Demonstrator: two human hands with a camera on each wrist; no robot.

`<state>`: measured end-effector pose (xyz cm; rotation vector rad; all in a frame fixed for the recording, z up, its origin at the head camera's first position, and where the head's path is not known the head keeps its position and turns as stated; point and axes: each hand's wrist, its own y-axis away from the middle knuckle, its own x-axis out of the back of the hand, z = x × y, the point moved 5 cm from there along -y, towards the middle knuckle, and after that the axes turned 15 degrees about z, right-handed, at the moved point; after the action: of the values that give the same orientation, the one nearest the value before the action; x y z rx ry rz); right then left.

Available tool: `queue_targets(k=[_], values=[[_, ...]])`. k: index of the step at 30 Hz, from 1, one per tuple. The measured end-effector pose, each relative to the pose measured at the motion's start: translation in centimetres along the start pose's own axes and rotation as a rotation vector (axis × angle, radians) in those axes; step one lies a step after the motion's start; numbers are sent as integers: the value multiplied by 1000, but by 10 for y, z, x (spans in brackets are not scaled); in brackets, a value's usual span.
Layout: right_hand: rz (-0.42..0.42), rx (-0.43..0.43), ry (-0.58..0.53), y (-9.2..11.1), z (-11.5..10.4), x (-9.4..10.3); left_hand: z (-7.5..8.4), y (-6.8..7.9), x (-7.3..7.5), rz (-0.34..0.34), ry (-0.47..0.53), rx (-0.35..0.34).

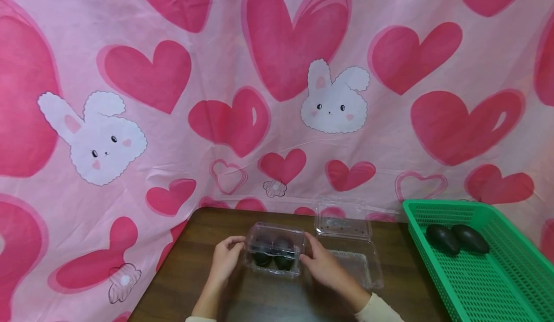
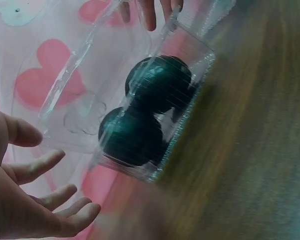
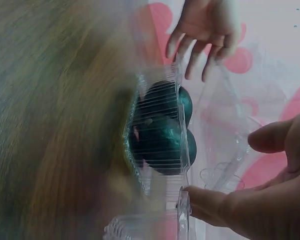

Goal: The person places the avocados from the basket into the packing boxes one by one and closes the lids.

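A clear plastic clamshell box [image 1: 275, 249] stands on the table in front of me, with dark, shiny avocados [image 2: 131, 136] side by side in its base. Its lid [image 3: 222, 127] is tilted up over the base. At the left side of the box is my left hand [image 1: 227, 259]; in the left wrist view its fingers are spread, a little apart from the plastic. My right hand [image 1: 321, 260] is at the right side, thumb toward the lid and fingertips right at the rim in the right wrist view. Neither hand is curled round the box.
A second clear clamshell box [image 1: 375, 264] lies opened out behind my right hand, its lid against the cloth. At the right, a green plastic basket [image 1: 489, 283] holds two dark avocados [image 1: 469, 239]. The pink heart-print cloth [image 1: 277, 134] hangs along the back and left of the brown table [image 1: 182, 283].
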<state>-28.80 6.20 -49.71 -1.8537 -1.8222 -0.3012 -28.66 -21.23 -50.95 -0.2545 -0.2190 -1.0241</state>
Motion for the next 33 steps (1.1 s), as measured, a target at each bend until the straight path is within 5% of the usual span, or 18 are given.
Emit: queue_targets(k=[9, 19, 33], values=[[-102, -8, -86, 3, -1, -9, -13, 6, 0, -9, 41, 19], [-138, -8, -101, 9, -2, -14, -28, 9, -8, -135, 220, 185], [-146, -214, -318, 9, 7, -24, -34, 11, -14, -154, 312, 226]])
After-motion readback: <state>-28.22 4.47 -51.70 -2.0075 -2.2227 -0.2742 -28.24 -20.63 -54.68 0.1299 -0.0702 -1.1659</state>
